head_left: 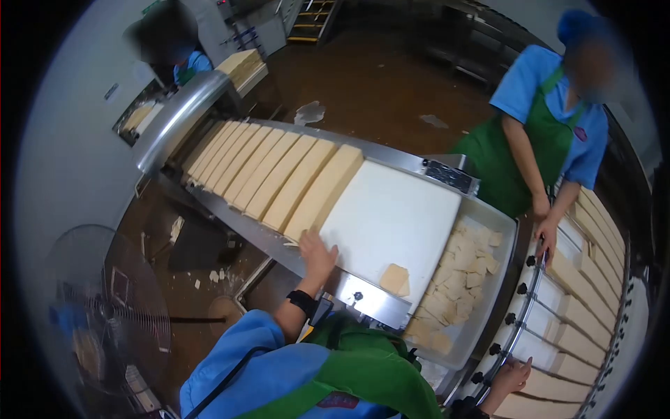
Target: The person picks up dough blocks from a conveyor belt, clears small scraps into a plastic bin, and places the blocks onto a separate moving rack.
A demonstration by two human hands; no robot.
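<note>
My left hand (318, 253), a dark band at its wrist, reaches over the conveyor's near edge. Its fingers are apart and touch the lower end of the nearest long pale-yellow block (325, 190). More such blocks (262, 166) lie side by side behind it, running up to a rounded metal cover (183, 122). The white belt (391, 209) shows beside the row, with a flat pale piece (396, 279) near its end. At lower right, my right hand (511, 377) is by the rail (518, 325) of a second conveyor; its fingers are loosely bent and no object shows in them.
A white tub (508, 241) of broken flat pieces (457, 279) stands at the belt's end. More blocks (586, 307) lie on the second conveyor, where a co-worker (548, 133) has both hands at the rail. Another person (188, 66) stands beyond the cover. A fan (108, 307) is at left.
</note>
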